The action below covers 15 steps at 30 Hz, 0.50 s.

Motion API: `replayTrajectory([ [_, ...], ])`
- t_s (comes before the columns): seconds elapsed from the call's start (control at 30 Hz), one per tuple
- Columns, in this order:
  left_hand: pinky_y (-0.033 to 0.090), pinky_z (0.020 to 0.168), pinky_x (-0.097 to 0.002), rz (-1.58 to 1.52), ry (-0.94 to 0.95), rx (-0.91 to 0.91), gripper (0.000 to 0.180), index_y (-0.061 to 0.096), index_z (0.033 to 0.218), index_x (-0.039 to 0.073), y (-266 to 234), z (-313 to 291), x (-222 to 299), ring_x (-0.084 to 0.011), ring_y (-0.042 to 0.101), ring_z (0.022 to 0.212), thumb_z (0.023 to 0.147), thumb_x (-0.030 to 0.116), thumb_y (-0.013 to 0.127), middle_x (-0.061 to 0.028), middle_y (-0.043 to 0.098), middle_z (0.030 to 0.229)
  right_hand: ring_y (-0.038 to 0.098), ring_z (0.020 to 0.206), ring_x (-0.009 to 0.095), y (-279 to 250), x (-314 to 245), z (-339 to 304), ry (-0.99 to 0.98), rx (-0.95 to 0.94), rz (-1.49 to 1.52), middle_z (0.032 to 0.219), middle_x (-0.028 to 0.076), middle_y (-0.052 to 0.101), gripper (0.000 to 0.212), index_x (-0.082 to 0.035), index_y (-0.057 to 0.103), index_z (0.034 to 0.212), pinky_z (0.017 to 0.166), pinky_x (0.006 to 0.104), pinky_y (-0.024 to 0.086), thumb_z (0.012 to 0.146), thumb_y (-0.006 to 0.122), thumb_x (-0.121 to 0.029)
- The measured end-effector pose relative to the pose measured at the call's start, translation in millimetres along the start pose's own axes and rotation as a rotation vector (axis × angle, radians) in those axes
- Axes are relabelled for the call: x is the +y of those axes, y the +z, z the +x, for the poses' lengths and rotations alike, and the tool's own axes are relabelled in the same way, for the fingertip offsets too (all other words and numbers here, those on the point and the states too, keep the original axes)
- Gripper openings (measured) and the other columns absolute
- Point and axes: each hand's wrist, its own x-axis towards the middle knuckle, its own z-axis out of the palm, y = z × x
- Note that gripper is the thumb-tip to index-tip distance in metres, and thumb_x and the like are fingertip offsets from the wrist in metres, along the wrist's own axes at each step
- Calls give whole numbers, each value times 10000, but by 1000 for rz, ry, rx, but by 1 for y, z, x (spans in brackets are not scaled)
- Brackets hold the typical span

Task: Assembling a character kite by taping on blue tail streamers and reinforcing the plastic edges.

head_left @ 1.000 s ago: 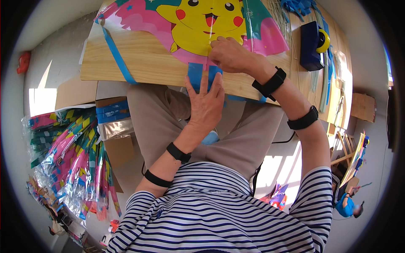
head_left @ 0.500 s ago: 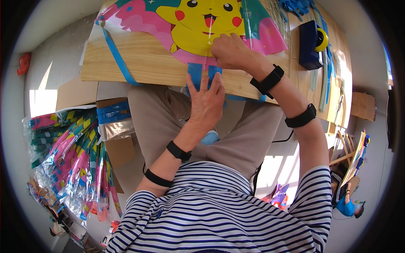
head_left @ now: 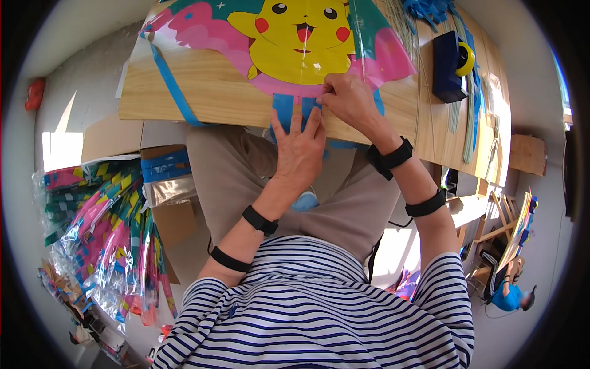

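A plastic kite [head_left: 295,64] with a yellow cartoon figure on pink and green lies flat on the wooden table [head_left: 196,80]. Two blue strips, a left strip [head_left: 283,106] and a right strip [head_left: 310,103], hang from its lower edge toward me. My left hand [head_left: 300,150] rests palm down with fingers spread, their tips pressing on the strips at the table's edge. My right hand [head_left: 351,103] is closed in a pinch at the top of the right strip, beside the kite's pink border. What sits between its fingertips is too small to tell.
A dark blue tape dispenser with a yellow roll [head_left: 465,59] stands on the right, near thin rods [head_left: 456,117] and blue ribbon [head_left: 424,9]. A long blue ribbon [head_left: 172,86] crosses the table's left. Bagged kites [head_left: 110,227] and cardboard boxes fill the lower left. Another person [head_left: 507,298] is at far right.
My right hand has moved down and slightly right, from the kite's yellow figure to the top of the right strip. My left hand stays pressed on the strips.
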Motion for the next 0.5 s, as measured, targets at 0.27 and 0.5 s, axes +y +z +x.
replayTrajectory([
  [0.27, 235, 1082, -710, 16, 16, -15, 622, 623, 1240, -21, -3, 0, 1, -327, 474, 1200, 671, 147, 810, -79, 482, 1411, 693, 774, 344, 18, 4, 20, 256, 33, -39, 771, 146, 716, 245, -50, 719, 774, 657, 454, 520, 717, 817, -268],
  [0.5, 218, 1087, -723, 38, 8, -36, 626, 618, 1257, -16, 0, -3, -1, -326, 461, 1240, 688, 162, 807, -78, 476, 1424, 694, 776, 346, 18, -5, 8, 252, 82, -14, 793, 148, 721, 266, -47, 720, 781, 673, 464, 523, 742, 814, -293],
])
